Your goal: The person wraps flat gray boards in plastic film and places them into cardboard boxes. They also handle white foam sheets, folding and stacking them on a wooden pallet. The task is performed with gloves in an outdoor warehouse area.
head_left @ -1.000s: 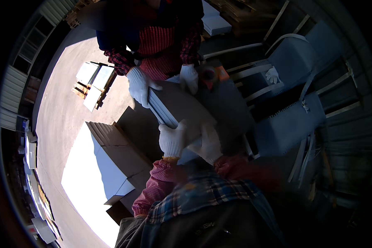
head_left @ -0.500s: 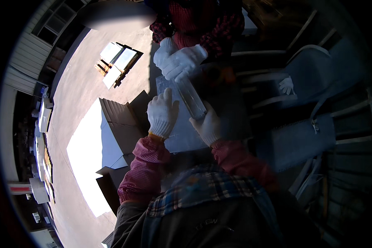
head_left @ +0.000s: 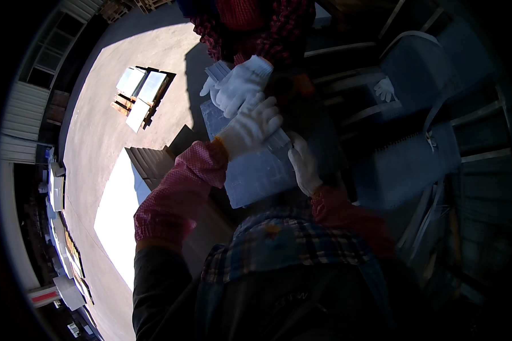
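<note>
A long, narrow grey bundle (head_left: 278, 140) with a glossy surface and lengthwise ridges lies slantwise over a flat grey sheet (head_left: 250, 182). My left hand (head_left: 251, 128), in a white knit glove, crosses over its middle with the fingers curled around it. By its near end is my gloved right hand (head_left: 304, 166), fingers stretched out along the side; whether it touches is unclear. Across from me, a co-worker's white-gloved hands (head_left: 242, 85) are on the far part, right against my left hand. The bundle's far end (head_left: 217, 71) sticks out past them.
Left of the sheet stands an open cardboard box (head_left: 151, 165) with a sunlit flap. Farther off, a pallet with flat panels (head_left: 145, 94) sits on the concrete. To the right, large grey sheets (head_left: 407, 184) lie among straps, with a loose white glove (head_left: 384, 89) on one.
My left hand has moved right and onto the bundle. My right hand has loosened from its near end, fingers now straight. The co-worker's hands have shifted, and the bundle's far end shows.
</note>
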`<state>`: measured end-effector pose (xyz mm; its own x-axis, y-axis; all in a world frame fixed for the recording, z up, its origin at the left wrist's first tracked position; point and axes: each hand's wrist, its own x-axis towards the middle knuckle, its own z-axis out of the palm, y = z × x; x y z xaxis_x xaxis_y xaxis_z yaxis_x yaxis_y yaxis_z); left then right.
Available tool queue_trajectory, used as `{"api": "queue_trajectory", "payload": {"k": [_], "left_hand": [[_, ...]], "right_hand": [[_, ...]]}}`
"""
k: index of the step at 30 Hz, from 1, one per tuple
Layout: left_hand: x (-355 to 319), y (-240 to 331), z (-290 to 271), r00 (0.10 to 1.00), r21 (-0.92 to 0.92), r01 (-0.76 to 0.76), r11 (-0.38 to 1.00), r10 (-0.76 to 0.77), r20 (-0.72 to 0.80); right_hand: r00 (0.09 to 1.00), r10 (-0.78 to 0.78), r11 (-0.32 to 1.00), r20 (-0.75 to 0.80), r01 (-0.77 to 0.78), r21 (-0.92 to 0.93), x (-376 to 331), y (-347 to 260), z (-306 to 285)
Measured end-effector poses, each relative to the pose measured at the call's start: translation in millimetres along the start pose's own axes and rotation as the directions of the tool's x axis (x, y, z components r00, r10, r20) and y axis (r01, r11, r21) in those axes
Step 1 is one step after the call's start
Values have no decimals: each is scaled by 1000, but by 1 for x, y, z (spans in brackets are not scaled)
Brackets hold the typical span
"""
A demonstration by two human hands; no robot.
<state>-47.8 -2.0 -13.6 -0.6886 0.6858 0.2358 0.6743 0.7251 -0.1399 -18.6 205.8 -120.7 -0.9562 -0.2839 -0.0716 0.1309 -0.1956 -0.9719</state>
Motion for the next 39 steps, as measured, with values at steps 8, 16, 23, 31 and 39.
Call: {"api": "queue_trajectory", "payload": {"k": [8, 16, 23, 31, 39], "left_hand": [[-1, -14, 3, 1000, -200, -29, 979, 30, 2], [5, -19, 3, 998, -269, -56, 961, 50, -27], [16, -17, 3, 998, -228, -58, 972, 63, 16], [22, -14, -5, 997, -272, -73, 959, 67, -30], [16, -13, -10, 994, -248, -100, 964, 88, -59]], "right_hand": [[786, 500, 721, -363, -144, 678, 53, 114, 17], [887, 415, 500, -201, -38, 865, 65, 106, 41], [882, 433, 517, -185, -76, 853, 64, 114, 36], [837, 388, 881, -386, -215, 421, 71, 130, 9], [996, 85, 982, -18, -86, -170, 35, -71, 32]]}}
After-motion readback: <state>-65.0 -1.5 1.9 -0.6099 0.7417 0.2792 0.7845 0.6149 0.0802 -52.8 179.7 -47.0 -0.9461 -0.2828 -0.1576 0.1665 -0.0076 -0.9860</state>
